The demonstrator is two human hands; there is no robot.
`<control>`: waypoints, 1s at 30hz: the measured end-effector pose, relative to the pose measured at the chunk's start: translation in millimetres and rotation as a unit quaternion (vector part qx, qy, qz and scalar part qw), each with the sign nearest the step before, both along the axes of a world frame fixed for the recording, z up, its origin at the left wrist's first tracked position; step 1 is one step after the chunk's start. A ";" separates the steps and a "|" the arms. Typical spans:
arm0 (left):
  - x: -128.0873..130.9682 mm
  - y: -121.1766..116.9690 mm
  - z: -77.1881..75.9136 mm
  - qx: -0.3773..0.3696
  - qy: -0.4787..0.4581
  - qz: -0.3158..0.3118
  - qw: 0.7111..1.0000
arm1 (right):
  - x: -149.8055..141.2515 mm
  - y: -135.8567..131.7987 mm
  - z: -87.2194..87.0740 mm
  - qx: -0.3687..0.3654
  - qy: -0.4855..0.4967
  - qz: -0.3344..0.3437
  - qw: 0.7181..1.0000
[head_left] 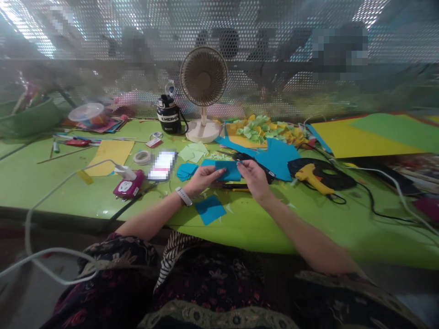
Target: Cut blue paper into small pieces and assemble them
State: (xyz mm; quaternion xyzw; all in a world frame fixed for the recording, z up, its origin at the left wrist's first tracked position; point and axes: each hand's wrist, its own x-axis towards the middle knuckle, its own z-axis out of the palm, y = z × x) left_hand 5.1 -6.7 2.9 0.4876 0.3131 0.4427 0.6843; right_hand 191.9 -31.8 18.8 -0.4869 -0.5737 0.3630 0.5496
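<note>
My left fingers (219, 173), right fingers (243, 168) pinch blue paper (231, 169). Green basin (24, 121): contents blurred. Blue square (210, 209) near surface's (247, 234) front edge.

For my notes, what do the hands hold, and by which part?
Blue paper: left hand at its left side, right hand near its upper right corner.

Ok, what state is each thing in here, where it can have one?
Left hand, closed on the held paper
Right hand, pinching the held paper
Phone, screen lit
Fan, upright; spinning or not, cannot tell
Flask, upright
Socket, plug in it
Glue gun, lying down
Loose blue square, flat
</note>
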 end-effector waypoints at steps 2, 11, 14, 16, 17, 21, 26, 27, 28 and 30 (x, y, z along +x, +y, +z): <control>0.3 -0.9 0.5 -0.001 0.000 -0.004 1.000 | 0.1 -2.9 3.2 0.008 -0.022 0.006 1.000; 1.6 -1.8 1.3 -0.003 0.000 -0.002 1.000 | -0.5 -3.6 2.4 0.036 -0.046 -0.014 0.998; 2.1 -2.1 2.2 -0.013 0.000 0.001 1.000 | -1.0 -3.0 1.9 0.036 -0.044 -0.012 0.998; 2.1 -2.2 2.0 -0.014 -0.002 -0.002 1.000 | -1.4 -3.0 1.7 0.036 -0.043 -0.013 0.998; 2.0 -2.1 1.8 -0.013 -0.003 -0.002 1.000 | -1.4 -3.0 1.5 0.037 -0.042 -0.014 0.998; 1.5 -2.3 1.5 -0.016 -0.005 -0.002 1.000 | -0.7 -2.0 -0.6 0.045 -0.041 -0.017 0.998; 1.0 -2.4 1.4 -0.013 -0.008 -0.005 1.000 | 0.3 -0.5 -2.5 0.048 -0.047 -0.018 0.998; 0.9 -2.1 1.1 -0.011 -0.006 -0.005 1.000 | 0.4 -0.6 -2.6 0.045 -0.051 -0.019 0.998; 0.6 -1.8 0.6 -0.008 -0.002 -0.004 1.000 | 0.4 -0.7 -2.6 0.044 -0.056 -0.020 0.997; -0.1 -0.7 -0.6 -0.001 0.013 -0.008 1.000 | 0.5 -1.3 -2.7 0.055 -0.071 -0.022 0.996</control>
